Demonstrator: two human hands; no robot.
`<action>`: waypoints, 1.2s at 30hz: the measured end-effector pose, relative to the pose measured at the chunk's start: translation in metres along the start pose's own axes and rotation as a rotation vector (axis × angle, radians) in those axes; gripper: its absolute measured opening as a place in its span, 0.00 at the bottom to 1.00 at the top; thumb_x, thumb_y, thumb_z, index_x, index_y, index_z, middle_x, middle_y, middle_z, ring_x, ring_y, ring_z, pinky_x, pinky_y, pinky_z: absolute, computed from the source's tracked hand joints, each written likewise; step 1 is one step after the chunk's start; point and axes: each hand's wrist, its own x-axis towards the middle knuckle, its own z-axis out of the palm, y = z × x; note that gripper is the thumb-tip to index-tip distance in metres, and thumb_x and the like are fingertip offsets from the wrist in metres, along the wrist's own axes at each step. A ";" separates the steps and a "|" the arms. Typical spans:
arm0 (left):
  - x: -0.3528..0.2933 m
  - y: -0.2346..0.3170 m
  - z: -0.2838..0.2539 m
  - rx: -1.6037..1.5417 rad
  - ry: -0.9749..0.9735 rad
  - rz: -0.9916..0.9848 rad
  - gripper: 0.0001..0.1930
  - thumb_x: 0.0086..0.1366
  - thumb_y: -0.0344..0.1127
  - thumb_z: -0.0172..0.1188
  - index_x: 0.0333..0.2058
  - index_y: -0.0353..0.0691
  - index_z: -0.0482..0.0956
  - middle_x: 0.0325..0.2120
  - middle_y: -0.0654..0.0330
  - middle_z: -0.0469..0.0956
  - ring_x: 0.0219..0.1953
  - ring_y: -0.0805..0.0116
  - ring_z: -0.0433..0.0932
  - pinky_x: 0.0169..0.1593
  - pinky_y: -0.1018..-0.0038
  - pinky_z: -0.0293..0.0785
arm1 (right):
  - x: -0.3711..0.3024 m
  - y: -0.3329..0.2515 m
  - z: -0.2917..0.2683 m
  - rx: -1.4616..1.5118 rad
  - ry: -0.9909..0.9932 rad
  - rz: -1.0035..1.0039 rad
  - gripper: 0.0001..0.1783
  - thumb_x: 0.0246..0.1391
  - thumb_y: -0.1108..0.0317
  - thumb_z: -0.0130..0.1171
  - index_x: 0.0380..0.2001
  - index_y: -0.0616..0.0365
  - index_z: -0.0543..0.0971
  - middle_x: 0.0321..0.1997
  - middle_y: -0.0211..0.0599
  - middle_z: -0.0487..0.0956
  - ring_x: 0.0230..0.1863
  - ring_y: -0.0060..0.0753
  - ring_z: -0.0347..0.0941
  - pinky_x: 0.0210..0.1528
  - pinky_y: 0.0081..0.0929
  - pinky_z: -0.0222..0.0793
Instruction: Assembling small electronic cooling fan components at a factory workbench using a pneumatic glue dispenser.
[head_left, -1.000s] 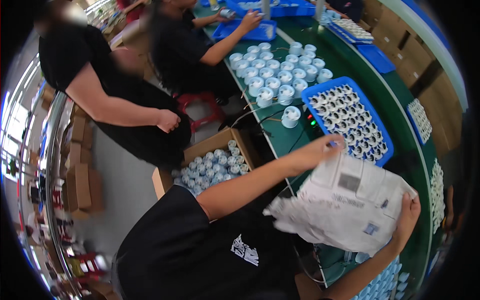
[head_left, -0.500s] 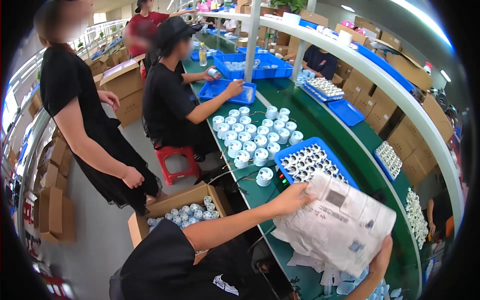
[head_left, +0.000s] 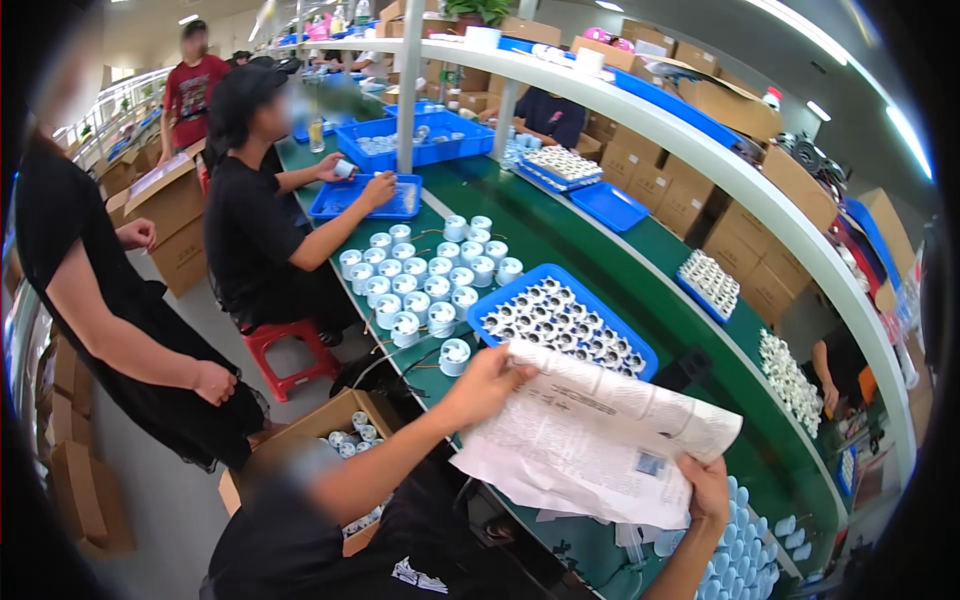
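Green and long, the surface point(head_left: 540, 225) runs through a crowded workroom. At far left of you stands a person in black point(head_left: 60, 230), and behind them a cardboard box point(head_left: 185, 252) bears dark printing too small to make out. Next comes a seated person point(head_left: 255, 220) in a cap on a red stool point(head_left: 280, 355). Nearer to you, an open carton point(head_left: 228, 492) holds light-blue and white pieces, and white lettering point(head_left: 418, 577) marks your black shirt. Rows of light-blue cups point(head_left: 437, 287) stand on the surface. Your left hand point(head_left: 487, 387) pinches the upper left corner of a white sheet point(head_left: 580, 455), thumb on top. You have that sheet raised above the surface, overlapping the near edge of a blue tray point(head_left: 650, 362) of white parts in your view. It carries lines of small dark print, with its upper edge curled over and a bluish square patch point(head_left: 650, 463) toward the right. Beyond, stacked brown boxes point(head_left: 680, 195) show small printed marks. Your right hand point(head_left: 708, 487) grips the sheet's right end, fingers partly hidden. Below it lie more light-blue pieces point(head_left: 735, 540).
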 end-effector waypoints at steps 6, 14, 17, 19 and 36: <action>0.000 -0.007 -0.030 -0.037 -0.020 -0.036 0.17 0.67 0.37 0.55 0.50 0.32 0.73 0.42 0.59 0.79 0.42 0.75 0.75 0.48 0.75 0.72 | 0.011 -0.006 0.032 -0.069 -0.055 0.135 0.21 0.54 0.64 0.62 0.47 0.68 0.76 0.44 0.37 0.80 0.41 0.25 0.77 0.43 0.25 0.73; -0.057 -0.066 -0.076 -0.130 0.544 -0.090 0.18 0.73 0.45 0.42 0.36 0.36 0.72 0.19 0.65 0.71 0.18 0.78 0.69 0.21 0.82 0.66 | 0.121 -0.048 0.007 -0.054 0.174 0.066 0.19 0.55 0.62 0.60 0.45 0.63 0.75 0.40 0.38 0.81 0.37 0.30 0.79 0.36 0.24 0.77; -0.072 -0.115 -0.062 -0.181 0.679 -0.079 0.18 0.73 0.43 0.41 0.31 0.36 0.72 0.18 0.65 0.69 0.21 0.78 0.68 0.27 0.81 0.65 | 0.210 -0.062 -0.065 -0.010 0.191 0.064 0.17 0.57 0.69 0.57 0.47 0.66 0.73 0.45 0.41 0.78 0.45 0.34 0.77 0.46 0.29 0.78; -0.088 -0.133 -0.055 -0.207 0.842 -0.098 0.17 0.73 0.42 0.41 0.29 0.38 0.72 0.19 0.65 0.69 0.25 0.77 0.68 0.32 0.79 0.63 | 0.268 -0.057 -0.055 0.121 0.142 0.020 0.16 0.60 0.75 0.50 0.50 0.71 0.69 0.52 0.50 0.75 0.52 0.43 0.74 0.55 0.34 0.75; -0.069 -0.151 -0.023 -0.497 1.016 -0.548 0.30 0.66 0.37 0.56 0.59 0.35 0.50 0.54 0.53 0.63 0.56 0.65 0.61 0.60 0.72 0.55 | 0.573 0.051 0.041 0.317 0.356 -0.013 0.17 0.63 0.70 0.41 0.49 0.72 0.70 0.51 0.54 0.76 0.51 0.50 0.75 0.52 0.39 0.77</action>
